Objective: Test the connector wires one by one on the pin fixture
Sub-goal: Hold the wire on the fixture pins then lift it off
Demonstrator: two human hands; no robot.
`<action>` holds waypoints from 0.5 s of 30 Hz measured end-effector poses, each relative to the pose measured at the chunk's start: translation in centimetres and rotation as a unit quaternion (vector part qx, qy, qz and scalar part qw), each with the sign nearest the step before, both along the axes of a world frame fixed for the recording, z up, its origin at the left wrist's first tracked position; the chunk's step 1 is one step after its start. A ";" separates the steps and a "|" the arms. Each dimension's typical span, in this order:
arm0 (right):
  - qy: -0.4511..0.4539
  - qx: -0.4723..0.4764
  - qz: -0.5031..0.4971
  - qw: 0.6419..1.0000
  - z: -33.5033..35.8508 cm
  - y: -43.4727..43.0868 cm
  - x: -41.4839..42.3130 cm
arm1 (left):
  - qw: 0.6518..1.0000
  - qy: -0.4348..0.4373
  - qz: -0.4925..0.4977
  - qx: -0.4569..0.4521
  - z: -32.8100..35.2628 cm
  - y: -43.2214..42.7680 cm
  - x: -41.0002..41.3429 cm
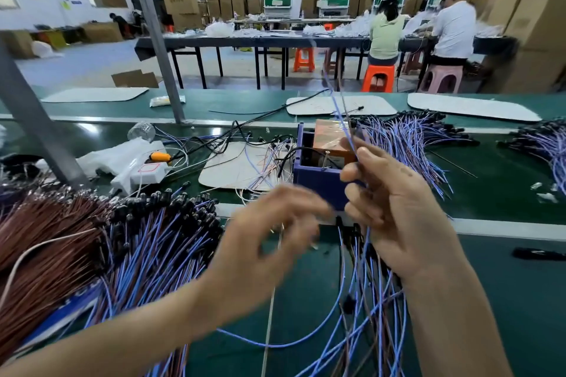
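The pin fixture (318,174), a blue box with an orange block inside, stands on the green bench behind my hands. My right hand (389,208) pinches a thin blue and brown connector wire (340,113) that rises up past the fixture; several more wires (361,300) hang below that hand. My left hand (269,239) is blurred, fingers curled near the fixture's front; whether it holds a wire I cannot make out. A big pile of brown and blue wires with black connectors (122,239) lies at left. Another heap of blue wires (407,138) lies right of the fixture.
A grey metal post (159,49) rises from the bench at left. White plastic bags and a white box (134,168) sit left of the fixture. White mats (471,105) lie on the far belt. Two people sit at a table behind, with stacked cartons.
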State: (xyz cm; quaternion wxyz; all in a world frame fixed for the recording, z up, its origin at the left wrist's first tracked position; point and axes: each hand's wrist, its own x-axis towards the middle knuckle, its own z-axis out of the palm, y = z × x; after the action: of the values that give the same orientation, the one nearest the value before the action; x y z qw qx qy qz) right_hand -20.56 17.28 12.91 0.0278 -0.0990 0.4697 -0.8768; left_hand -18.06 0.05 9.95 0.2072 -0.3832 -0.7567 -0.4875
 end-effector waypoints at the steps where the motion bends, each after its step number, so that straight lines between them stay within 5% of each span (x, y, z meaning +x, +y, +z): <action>1: 0.002 0.026 -0.008 1.000 -0.1 -0.2 0.2 | 0.988 -0.116 0.018 0.097 1.1 0.6 -0.9; 3: -0.002 0.060 -0.029 0.998 -0.8 -0.7 0.2 | 0.936 -0.276 0.019 0.219 2.9 1.8 -3.4; 6: 0.001 0.127 -0.072 0.989 -1.4 -1.2 -0.1 | 0.886 -0.359 -0.041 0.292 4.5 3.3 -6.2; 11: 0.001 0.209 -0.092 0.974 -1.4 -0.6 -0.5 | 0.892 -0.287 -0.035 0.349 5.0 5.3 -7.5; 15: 0.086 0.219 -0.167 0.958 0.1 0.1 -1.4 | 0.926 -0.253 -0.024 0.280 4.2 6.7 -7.1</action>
State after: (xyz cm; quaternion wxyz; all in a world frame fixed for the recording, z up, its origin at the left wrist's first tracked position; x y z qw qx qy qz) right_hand -21.95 17.36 12.96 -0.1387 -0.0860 0.6604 -0.7330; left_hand -25.15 6.78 14.18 0.0959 -0.1921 -0.6073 -0.7649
